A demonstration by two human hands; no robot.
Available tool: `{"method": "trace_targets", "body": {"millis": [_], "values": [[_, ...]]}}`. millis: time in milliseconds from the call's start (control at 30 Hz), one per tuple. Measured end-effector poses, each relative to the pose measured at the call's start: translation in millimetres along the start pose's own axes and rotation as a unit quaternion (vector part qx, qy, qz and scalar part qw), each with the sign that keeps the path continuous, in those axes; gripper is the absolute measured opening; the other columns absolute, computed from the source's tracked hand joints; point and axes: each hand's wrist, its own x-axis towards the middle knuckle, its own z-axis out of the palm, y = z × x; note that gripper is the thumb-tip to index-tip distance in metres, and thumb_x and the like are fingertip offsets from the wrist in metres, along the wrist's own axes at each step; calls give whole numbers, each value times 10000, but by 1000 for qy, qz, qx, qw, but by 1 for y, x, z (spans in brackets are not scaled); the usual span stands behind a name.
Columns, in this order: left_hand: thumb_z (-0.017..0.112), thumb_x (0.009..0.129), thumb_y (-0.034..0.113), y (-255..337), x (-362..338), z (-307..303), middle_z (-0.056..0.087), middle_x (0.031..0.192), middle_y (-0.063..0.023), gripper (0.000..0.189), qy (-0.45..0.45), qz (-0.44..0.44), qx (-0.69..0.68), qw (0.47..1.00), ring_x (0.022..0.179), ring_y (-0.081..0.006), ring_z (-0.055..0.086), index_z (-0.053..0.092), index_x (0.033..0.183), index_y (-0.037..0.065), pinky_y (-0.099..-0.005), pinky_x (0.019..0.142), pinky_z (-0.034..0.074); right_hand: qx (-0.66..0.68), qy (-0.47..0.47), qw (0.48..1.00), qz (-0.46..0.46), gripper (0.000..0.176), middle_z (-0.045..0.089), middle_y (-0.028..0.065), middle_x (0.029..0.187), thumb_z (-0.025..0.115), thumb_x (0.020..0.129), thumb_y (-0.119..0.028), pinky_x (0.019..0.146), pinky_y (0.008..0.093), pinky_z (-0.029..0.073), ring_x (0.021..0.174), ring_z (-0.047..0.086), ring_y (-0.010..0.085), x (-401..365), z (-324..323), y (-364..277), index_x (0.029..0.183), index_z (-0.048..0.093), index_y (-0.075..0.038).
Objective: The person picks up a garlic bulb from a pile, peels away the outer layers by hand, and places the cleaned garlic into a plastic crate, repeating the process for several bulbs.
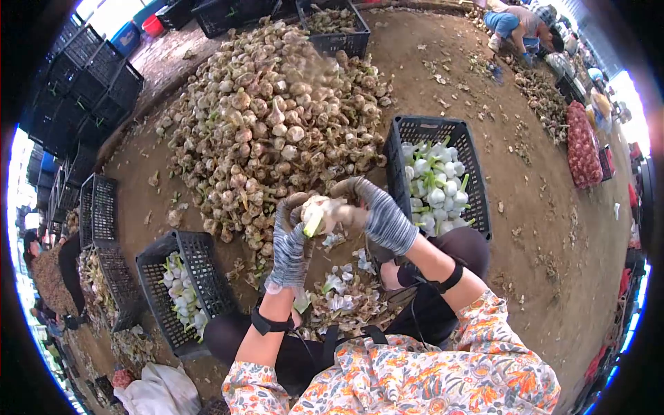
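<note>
Floral shirt [415, 373] below, knit-gloved left fingers [295, 201] clamp a papery garlic bulb [319, 209], right fingers [361, 187] blurred, hold unclear

Left fingers [296, 200], right fingers [346, 186] curled

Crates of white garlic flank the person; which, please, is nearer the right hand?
The crate by the right knee, near the right hand; the left crate is farther.

1 whitish garlic bulb [321, 206], partly hidden, is held near the view's centre, its pale-green stem [313, 223] pointed toward 7 o'clock.
</note>
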Motion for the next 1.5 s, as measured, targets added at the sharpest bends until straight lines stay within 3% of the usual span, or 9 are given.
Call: {"method": "trace_targets", "body": {"millis": [133, 233, 367, 500, 667, 833, 1033, 1267, 1500], "values": [[676, 710, 206, -5, -5, 3, 545, 1052, -119, 485, 16, 45, -18, 999, 890, -218, 582, 465, 1124, 67, -289, 651, 547, -80, 34, 992, -87, 166, 597, 113, 789, 617, 741, -93, 658, 296, 475, 714, 578, 194, 4, 1, 12, 876, 565, -12], [656, 731, 167, 8, -9, 4, 556, 1045, -106, 422, 7, 5, -42, 999, 892, -225, 583, 500, 1107, 58, -324, 697, 543, -275, 131, 952, 37, 146, 591, 158, 824, 590, 715, -76, 666, 351, 472, 737, 576, 316, 15, -20, 40, 855, 602, -37], [640, 747, 133, 12, -7, 9, 552, 1055, -93, 422, 41, 4, -26, 999, 888, -195, 579, 486, 1134, 65, -301, 694, 538, -196, 120, 969, -86, 185, 580, 162, 828, 600, 731, -90, 690, 342, 461, 773, 566, 305, 7, -12, 28, 902, 599, -20], [616, 763, 158, 5, -9, 9, 549, 1052, -79, 444, 17, 52, 50, 997, 895, -169, 568, 456, 1169, 76, -271, 718, 515, 58, 47, 996, 51, 257, 599, 85, 857, 623, 751, -129, 710, 301, 451, 814, 540, 134, 5, 6, 18, 971, 552, -17], [642, 741, 173, 7, -8, 1, 575, 989, -118, 391, 27, 7, 19, 999, 887, -224, 578, 513, 1083, 34, -326, 720, 516, -329, 78, 941, -21, 242, 591, 176, 803, 633, 718, -155, 701, 379, 468, 761, 574, 338, 10, -5, 46, 929, 571, -53], [674, 716, 291, -7, 3, -17, 560, 1010, -117, 546, 98, -51, -40, 993, 875, -217, 568, 476, 1137, 4, -320, 696, 523, -252, 11, 967, -15, 318, 518, 167, 1081, 596, 771, -186, 748, 358, 468, 870, 566, 307, 3, -7, 23, 1069, 555, -84], [695, 687, 359, -18, 1, -20, 540, 1040, -115, 678, -32, -92, 19, 995, 860, -210, 568, 424, 1208, 21, -291, 627, 521, -106, -62, 988, 99, 275, 619, 97, 864, 635, 729, -148, 706, 308, 475, 813, 594, 208, 7, 6, 33, 983, 569, -62], [691, 703, 353, -12, -5, -3, 540, 1013, -86, 536, -4, -28, 79, 996, 782, -222, 588, 456, 1120, 111, -299, 514, 528, -195, 9, 981, -21, 181, 614, 125, 830, 589, 755, -138, 684, 337, 476, 774, 598, 280, 0, 5, 43, 917, 586, -57], [722, 706, 262, -24, -5, -5, 538, 1045, -100, 561, 69, 38, 176, 981, 909, -193, 545, 454, 1151, 49, -310, 755, 491, -194, 66, 977, -60, 194, 588, 148, 808, 608, 712, -126, 664, 361, 470, 760, 580, 319, -1, 10, 48, 885, 576, -46]]}}
